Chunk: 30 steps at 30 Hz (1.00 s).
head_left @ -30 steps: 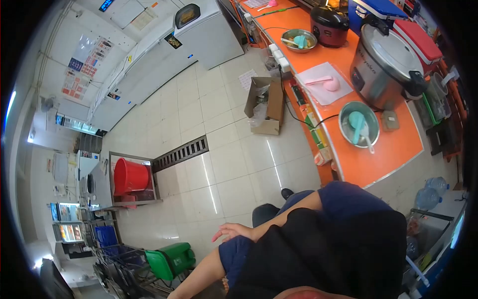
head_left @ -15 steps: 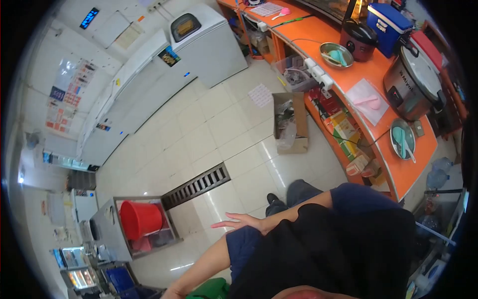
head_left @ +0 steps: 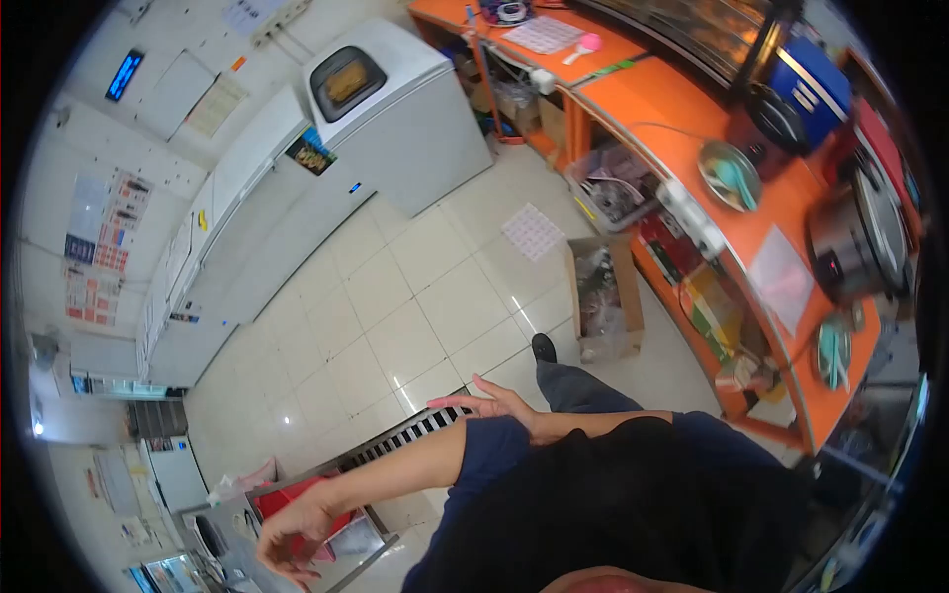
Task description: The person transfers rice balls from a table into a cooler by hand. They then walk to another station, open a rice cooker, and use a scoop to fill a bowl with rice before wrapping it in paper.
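Observation:
My left hand reaches out at the lower left, its fingers loosely bent and apart, with nothing in them. Behind its wrist is a red bucket in a metal-framed unit, partly hidden by the hand and forearm. My right arm crosses my body, and my right hand lies against the dark blue sleeve of my left arm. The fingers of that hand stretch out past the sleeve and hold nothing that shows.
A floor drain grate lies beyond my arms. One dark shoe is near an open cardboard box. The orange counter on the right bears cookers and bowls. White freezers line the left wall.
My left hand has come into view and moved over by the bucket. My right hand has shifted up slightly along with the sleeve. The view has turned, and the green item at the bottom is gone.

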{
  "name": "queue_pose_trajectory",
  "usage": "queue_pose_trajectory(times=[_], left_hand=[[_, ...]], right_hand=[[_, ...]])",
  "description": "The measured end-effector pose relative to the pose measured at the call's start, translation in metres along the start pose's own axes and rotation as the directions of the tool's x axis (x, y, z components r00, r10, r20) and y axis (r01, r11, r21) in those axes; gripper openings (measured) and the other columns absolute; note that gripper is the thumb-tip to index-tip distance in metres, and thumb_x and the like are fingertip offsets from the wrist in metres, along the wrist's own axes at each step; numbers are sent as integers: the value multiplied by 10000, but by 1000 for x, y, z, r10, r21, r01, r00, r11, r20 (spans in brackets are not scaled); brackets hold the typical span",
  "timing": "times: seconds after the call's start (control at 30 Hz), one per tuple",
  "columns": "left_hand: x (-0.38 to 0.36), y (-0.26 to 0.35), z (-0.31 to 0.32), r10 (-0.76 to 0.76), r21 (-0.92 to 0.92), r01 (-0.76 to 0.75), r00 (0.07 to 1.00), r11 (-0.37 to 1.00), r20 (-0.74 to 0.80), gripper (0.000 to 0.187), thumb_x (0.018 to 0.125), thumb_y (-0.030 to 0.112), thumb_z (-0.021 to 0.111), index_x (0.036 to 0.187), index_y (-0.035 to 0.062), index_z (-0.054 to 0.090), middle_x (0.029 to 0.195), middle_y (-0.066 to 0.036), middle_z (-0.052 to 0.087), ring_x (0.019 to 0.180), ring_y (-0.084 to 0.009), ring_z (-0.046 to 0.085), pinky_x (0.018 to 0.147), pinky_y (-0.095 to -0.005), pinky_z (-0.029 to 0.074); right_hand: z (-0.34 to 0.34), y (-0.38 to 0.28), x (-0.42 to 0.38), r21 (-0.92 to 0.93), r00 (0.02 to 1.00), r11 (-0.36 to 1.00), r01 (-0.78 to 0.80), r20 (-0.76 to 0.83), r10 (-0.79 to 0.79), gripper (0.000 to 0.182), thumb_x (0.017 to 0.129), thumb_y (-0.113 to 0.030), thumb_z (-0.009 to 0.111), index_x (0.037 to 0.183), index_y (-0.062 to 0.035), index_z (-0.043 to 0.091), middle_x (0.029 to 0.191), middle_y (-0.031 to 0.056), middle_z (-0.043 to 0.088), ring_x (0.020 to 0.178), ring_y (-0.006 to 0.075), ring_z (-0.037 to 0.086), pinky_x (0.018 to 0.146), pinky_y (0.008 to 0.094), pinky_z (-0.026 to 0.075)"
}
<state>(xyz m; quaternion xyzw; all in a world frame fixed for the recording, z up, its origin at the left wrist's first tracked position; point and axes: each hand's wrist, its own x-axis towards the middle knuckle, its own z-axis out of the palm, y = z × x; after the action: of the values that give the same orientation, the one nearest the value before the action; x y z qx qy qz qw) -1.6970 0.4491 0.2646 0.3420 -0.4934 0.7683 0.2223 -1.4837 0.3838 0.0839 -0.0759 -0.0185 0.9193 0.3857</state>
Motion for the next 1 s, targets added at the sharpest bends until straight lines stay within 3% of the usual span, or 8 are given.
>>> queue_pose_trajectory(times=[0.23, 0.4, 0.47, 0.5, 0.53, 0.6, 0.7, 1.0], left_hand=[[-38, -113, -192, -132, 196, 150, 986, 969, -105, 121, 842, 153, 600, 818, 111, 710, 683, 22, 652, 686, -79, 559, 681, -292, 404], [-175, -183, -387, -405, 51, 449, 844, 892, -352, 176, 845, 224, 611, 902, 73, 683, 779, -19, 658, 737, -143, 581, 699, -325, 443], [-280, -191, -480, -708, -16, 808, 507, 589, -491, 220, 846, 252, 616, 936, 59, 672, 817, -35, 660, 757, -168, 591, 706, -338, 458], [-362, -183, -524, -802, 246, 937, -56, -248, -594, 244, 847, 266, 618, 953, 51, 666, 836, -43, 662, 767, -181, 595, 710, -344, 466], [-461, -150, -569, -545, 286, 503, -500, -815, -673, 269, 847, 280, 621, 970, 44, 661, 855, -51, 663, 778, -194, 600, 714, -351, 473], [-634, -82, -613, -116, -14, 135, -894, -991, -432, 320, 849, 308, 625, 1004, 29, 650, 893, -67, 665, 798, -219, 609, 721, -364, 489], [-823, 10, -603, 318, -337, -178, -847, -925, -426, 400, 851, 350, 632, 1055, 6, 633, 950, -91, 669, 829, -257, 623, 732, -384, 512], [-1151, 205, -693, 196, -126, -450, -112, -884, -974, 690, 772, 550, 697, 1088, -51, 577, 1139, -233, 549, 1023, -351, 549, 907, -467, 435]], right_hand=[[-100, -108, 103, 162, 935, 985, 65, 335, -117, 665, 975, -562, 308, 1425, -77, 377, 1140, 183, 603, 983, 211, 590, 920, 325, 452], [-41, -250, 163, 275, 987, 948, 159, -38, -155, 625, 974, -515, 320, 1421, -80, 316, 1274, 204, 491, 1174, 292, 495, 1007, 413, 392], [-60, -303, 213, 296, 979, 934, 201, -25, -203, 499, 974, -413, 345, 1345, -80, 371, 1149, 156, 517, 1057, 250, 518, 920, 377, 416], [-91, -320, 235, 302, 969, 921, 248, -71, -237, 438, 974, -363, 358, 1306, -81, 398, 1086, 132, 531, 999, 229, 530, 877, 359, 428], [-125, -334, 255, 262, 935, 905, 336, -206, -288, 378, 974, -312, 370, 1268, -81, 425, 1024, 108, 544, 941, 208, 541, 833, 341, 440], [-206, -332, 275, 19, 675, 871, 491, -641, -366, 267, 973, -210, 395, 1191, -82, 480, 898, 61, 571, 824, 166, 565, 746, 304, 464], [-301, -346, 250, -623, 109, 750, -222, -780, -616, 161, 952, -77, 432, 1054, -83, 557, 760, 30, 597, 683, 163, 604, 650, 332, 503], [-588, -297, 179, -412, 106, 623, -665, -877, -468, 211, 874, -100, 590, 1077, -43, 579, 1061, 151, 633, 971, 224, 620, 782, 353, 500]])
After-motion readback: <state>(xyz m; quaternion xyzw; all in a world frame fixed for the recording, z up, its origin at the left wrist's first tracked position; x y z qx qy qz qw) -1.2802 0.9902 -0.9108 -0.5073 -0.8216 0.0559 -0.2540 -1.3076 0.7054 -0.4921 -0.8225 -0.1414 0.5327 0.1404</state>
